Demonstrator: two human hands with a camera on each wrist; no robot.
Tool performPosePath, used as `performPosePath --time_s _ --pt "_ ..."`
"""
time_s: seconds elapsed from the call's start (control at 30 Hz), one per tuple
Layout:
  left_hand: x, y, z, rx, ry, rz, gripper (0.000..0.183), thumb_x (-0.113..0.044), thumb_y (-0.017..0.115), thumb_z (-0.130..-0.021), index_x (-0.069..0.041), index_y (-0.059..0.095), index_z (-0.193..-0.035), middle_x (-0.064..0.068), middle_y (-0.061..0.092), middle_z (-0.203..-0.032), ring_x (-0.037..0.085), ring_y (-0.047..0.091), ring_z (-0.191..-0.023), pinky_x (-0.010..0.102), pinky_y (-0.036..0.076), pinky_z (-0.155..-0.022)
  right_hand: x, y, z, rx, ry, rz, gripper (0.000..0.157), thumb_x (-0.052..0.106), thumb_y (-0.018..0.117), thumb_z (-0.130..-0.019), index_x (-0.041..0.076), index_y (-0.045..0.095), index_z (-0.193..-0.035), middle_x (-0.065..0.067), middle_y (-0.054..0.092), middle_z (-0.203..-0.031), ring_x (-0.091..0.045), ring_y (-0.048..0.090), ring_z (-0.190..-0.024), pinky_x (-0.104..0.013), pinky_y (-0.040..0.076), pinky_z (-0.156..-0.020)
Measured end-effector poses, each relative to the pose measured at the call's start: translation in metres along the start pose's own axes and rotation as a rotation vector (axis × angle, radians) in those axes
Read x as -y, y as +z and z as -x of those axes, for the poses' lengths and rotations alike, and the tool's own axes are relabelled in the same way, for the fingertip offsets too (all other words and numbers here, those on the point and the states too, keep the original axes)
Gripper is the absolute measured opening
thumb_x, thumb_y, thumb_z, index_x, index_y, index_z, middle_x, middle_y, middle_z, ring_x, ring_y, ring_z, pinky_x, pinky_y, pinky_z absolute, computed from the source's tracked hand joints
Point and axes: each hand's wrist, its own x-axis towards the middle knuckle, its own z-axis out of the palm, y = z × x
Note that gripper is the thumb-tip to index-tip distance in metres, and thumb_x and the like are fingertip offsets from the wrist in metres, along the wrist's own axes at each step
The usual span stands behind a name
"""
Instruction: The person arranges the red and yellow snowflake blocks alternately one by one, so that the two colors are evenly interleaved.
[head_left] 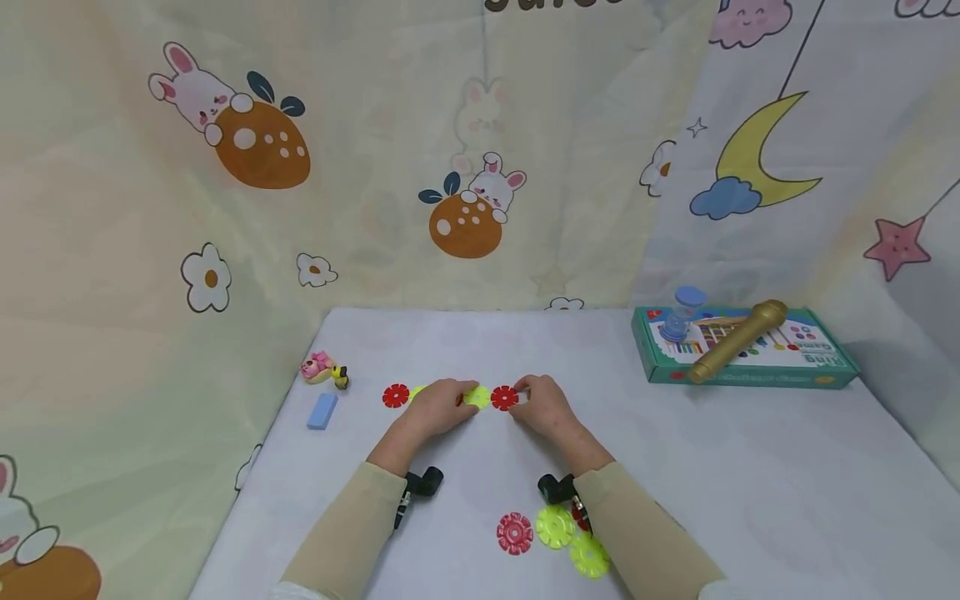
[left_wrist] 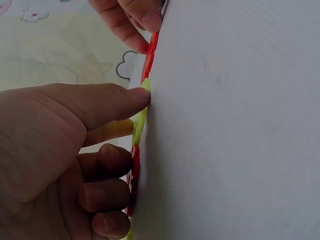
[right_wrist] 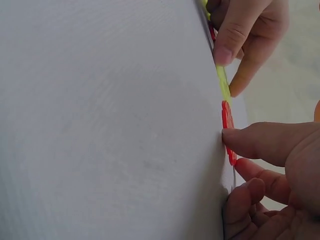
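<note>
Main risk, my read: the joint between the two grips slips or pops apart. Likely cause is misalignment. Right hand (head_left: 551,406) has the red disc (head_left: 504,398) pinched between thumb and finger; left hand (head_left: 442,404) pinches the yellow-green disc (head_left: 477,397) beside it. A tilt in either would throw the edges off line. Can't tell if they interlock; they meet right between the pinches.

Second risk: too hard a shove from the right grip could buckle things further left. Left hand's other fingers sit against an inner red disc (left_wrist: 135,172), but the end red disc (head_left: 396,395), left of that grip, has no hand on it.

Looks: thin, flat discs, plastic I'd guess, scalloped like petals, bright red and yellow-green. Wrist views show the pinched pair nearly edge-on, roughly in line. Spare red disc (head_left: 515,533) and spare yellow-green disc (head_left: 555,527) lie on the table (head_left: 465,508), nearer the person than both grips.
</note>
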Motion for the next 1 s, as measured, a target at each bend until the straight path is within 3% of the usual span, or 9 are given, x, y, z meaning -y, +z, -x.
performPosePath --time_s 0.2,0.37,0.57,0.8,1.0 --pt "-0.018 -0.002 -0.008 0.011 0.035 0.01 0.055 -0.036 0.068 -0.085 -0.02 0.053 -0.135 0.003 0.058 -0.127 0.02 0.054 -0.108 0.039 0.046 -0.089 -0.002 -0.003 -0.002 -0.008 -0.001 0.008 0.034 0.016 0.075 -0.078 0.008 0.062 -0.109 -0.008 0.052 -0.099 -0.022 0.049 -0.089 -0.035 0.048 -0.076" --pt "-0.036 0.005 -0.016 0.046 0.072 0.03 0.055 -0.036 0.068 -0.085 -0.019 0.053 -0.136 0.002 0.059 -0.125 0.019 0.054 -0.106 0.037 0.047 -0.087 -0.001 -0.004 -0.001 -0.007 -0.054 0.019 0.032 0.016 0.074 -0.08 0.007 0.063 -0.108 -0.009 0.051 -0.097 -0.022 0.049 -0.086 -0.036 0.047 -0.074" --pt "-0.042 0.017 -0.017 0.054 0.094 -0.017 0.052 -0.032 0.065 -0.089 -0.018 0.051 -0.137 0.001 0.06 -0.123 0.016 0.055 -0.103 0.033 0.047 -0.087 0.0 -0.007 0.008 0.003 -0.096 0.063 0.033 0.018 0.07 -0.084 0.006 0.062 -0.113 -0.009 0.05 -0.096 -0.021 0.049 -0.083 -0.034 0.047 -0.071" --pt "-0.041 0.016 -0.016 0.054 0.103 -0.025 0.054 -0.033 0.065 -0.089 -0.018 0.05 -0.138 0.002 0.056 -0.13 0.019 0.052 -0.114 0.038 0.045 -0.093 -0.006 -0.035 0.059 0.046 -0.172 -0.021 0.031 0.02 0.073 -0.082 0.011 0.064 -0.11 -0.002 0.053 -0.087 -0.019 0.049 -0.075 -0.029 0.046 -0.059" --pt "-0.039 0.016 -0.016 0.073 0.096 -0.014 0.055 -0.034 0.064 -0.089 -0.019 0.048 -0.139 0.001 0.054 -0.132 0.02 0.049 -0.116 0.038 0.043 -0.095 -0.029 -0.044 0.115 0.243 -0.243 0.045 0.032 0.025 0.079 -0.077 0.016 0.064 -0.104 0.003 0.053 -0.084 -0.016 0.048 -0.074 -0.027 0.046 -0.06"
